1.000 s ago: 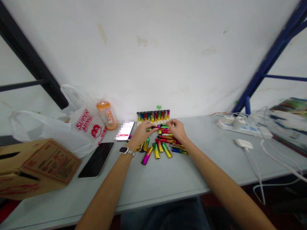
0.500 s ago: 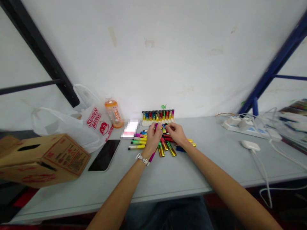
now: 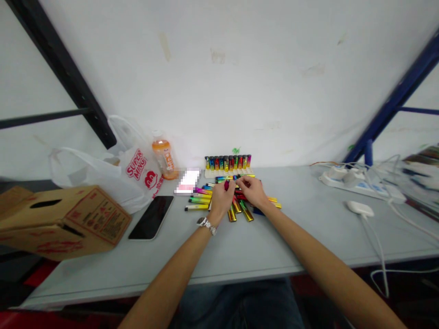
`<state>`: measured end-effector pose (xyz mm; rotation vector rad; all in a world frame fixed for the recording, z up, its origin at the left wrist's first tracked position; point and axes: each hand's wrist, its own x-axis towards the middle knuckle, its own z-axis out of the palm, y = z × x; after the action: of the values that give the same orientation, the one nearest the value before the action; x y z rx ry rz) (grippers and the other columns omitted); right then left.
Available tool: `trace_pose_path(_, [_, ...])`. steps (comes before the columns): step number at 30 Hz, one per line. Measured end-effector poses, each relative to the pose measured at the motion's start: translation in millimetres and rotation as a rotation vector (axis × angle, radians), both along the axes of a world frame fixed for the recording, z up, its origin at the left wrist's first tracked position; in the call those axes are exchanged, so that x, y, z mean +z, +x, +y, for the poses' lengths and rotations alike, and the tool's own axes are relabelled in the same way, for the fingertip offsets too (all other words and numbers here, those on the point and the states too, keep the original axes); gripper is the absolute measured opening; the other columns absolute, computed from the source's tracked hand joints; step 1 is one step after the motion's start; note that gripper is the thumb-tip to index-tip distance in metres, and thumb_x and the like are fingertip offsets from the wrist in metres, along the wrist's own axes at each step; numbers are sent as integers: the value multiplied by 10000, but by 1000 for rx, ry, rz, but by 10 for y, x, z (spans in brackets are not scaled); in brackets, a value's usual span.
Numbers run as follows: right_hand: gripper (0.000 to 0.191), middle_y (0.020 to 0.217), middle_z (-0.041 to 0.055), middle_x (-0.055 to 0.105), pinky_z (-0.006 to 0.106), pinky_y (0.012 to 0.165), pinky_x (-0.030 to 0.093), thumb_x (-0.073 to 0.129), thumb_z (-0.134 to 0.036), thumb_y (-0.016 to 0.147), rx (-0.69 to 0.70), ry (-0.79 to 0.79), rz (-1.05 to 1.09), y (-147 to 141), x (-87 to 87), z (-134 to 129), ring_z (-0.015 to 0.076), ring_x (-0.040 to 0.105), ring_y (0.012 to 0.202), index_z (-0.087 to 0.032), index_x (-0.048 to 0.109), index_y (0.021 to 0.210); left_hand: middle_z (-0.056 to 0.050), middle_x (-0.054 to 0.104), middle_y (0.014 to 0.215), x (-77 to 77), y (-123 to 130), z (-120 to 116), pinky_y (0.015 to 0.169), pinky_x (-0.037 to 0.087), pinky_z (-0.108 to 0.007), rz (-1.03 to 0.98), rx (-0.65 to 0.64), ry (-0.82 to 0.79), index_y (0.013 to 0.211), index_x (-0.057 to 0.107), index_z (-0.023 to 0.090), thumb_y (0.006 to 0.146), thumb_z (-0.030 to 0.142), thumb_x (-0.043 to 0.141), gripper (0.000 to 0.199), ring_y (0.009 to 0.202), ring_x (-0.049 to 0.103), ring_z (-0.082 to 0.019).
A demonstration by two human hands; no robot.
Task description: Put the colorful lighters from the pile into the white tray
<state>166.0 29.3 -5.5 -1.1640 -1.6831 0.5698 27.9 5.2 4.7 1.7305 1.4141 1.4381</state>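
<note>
My left hand (image 3: 222, 200) is closed round a purple-red lighter (image 3: 227, 184), its end poking up between thumb and finger. Close beside it, my right hand (image 3: 252, 191) has its fingertips pinched together; what they hold is too small to make out. Under and around both hands lie several loose shiny lighters (image 3: 245, 211) in yellow, green, red and blue. Behind them, a row of lighters (image 3: 226, 163) stands upright in a white tray (image 3: 210, 174) near the wall.
On the left are a cardboard box (image 3: 92, 214), a white plastic bag (image 3: 103, 178), an orange drink bottle (image 3: 164, 157), a black phone (image 3: 151, 218) and a blurred-out bright screen (image 3: 188, 182). A power strip (image 3: 363, 186) and a white charger (image 3: 360, 209) with cables lie right.
My left hand has turned slightly, and the purple lighter that slanted below its wrist now shows only at the fingertips. Both hands stay close together; the view has shifted a little.
</note>
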Motion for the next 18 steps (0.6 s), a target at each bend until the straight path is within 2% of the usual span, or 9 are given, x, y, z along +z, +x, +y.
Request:
trace_pose_path(5, [277, 625, -15, 540, 244, 589, 361, 509, -368, 859, 14, 19, 3, 11, -21, 11, 130, 487, 612, -163, 594, 694, 56, 371, 491, -4, -21, -24, 508, 211, -258, -19, -63, 26, 541, 421, 181, 884, 489, 499, 468, 495, 318, -89])
trace_pose_path(10, [259, 638, -13, 561, 247, 603, 374, 526, -363, 852, 11, 7, 8, 9, -40, 24, 133, 502, 621, -160, 622, 722, 51, 373, 476, -45, -23, 36, 508, 213, -261, 5, 8, 1, 517, 439, 181, 877, 457, 472, 455, 487, 327, -96])
trace_pose_path(15, [260, 643, -12, 560, 247, 595, 368, 520, -364, 854, 5, 8, -8, -5, -28, 10, 134, 500, 626, -163, 622, 723, 50, 399, 476, -66, -24, 73, 511, 229, -259, -22, 1, -38, 523, 458, 181, 847, 410, 484, 397, 493, 349, -100])
trace_pose_path(18, [284, 623, -20, 532, 247, 585, 355, 517, -387, 865, 16, 0, -4, -12, 3, -13, 127, 476, 608, -169, 591, 699, 44, 421, 488, -38, -36, 39, 520, 248, -260, -30, -9, -46, 537, 452, 185, 865, 458, 478, 428, 504, 366, -107])
